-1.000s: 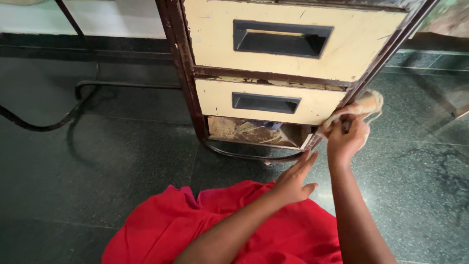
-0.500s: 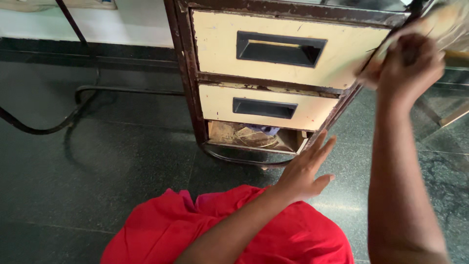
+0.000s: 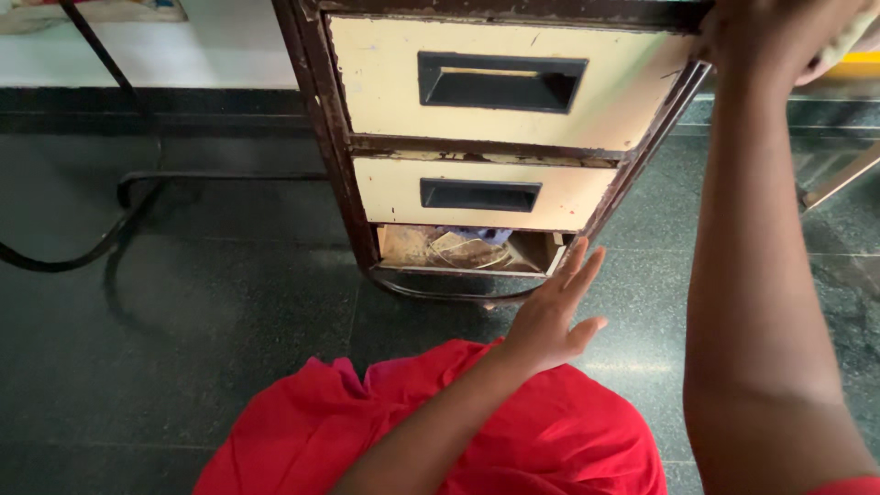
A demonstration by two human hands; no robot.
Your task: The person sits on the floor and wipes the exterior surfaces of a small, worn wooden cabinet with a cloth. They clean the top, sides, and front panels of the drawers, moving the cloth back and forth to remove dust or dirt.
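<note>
A rusty brown metal drawer unit point(image 3: 321, 137) stands on the dark floor, with two cream drawers, an upper one point(image 3: 385, 82) and a lower one point(image 3: 390, 192). Beneath them an open bottom compartment point(image 3: 458, 249) holds crumpled papers and scraps. My left hand point(image 3: 550, 316) hovers flat with fingers spread, just in front of that compartment's right end, touching nothing. My right hand point(image 3: 779, 37) is raised to the unit's top right corner and grips a pale cloth point(image 3: 848, 41), mostly cut off by the frame edge.
My red garment point(image 3: 440, 431) covers my lap at the bottom. Dark green stone floor point(image 3: 183, 312) surrounds the unit. A curved black metal frame leg point(image 3: 119, 197) runs along the floor at left. A white wall base is at top left.
My right hand has swept the cloth from the unit's lower right corner up its right post to the top corner. My left hand stayed nearly where it was.
</note>
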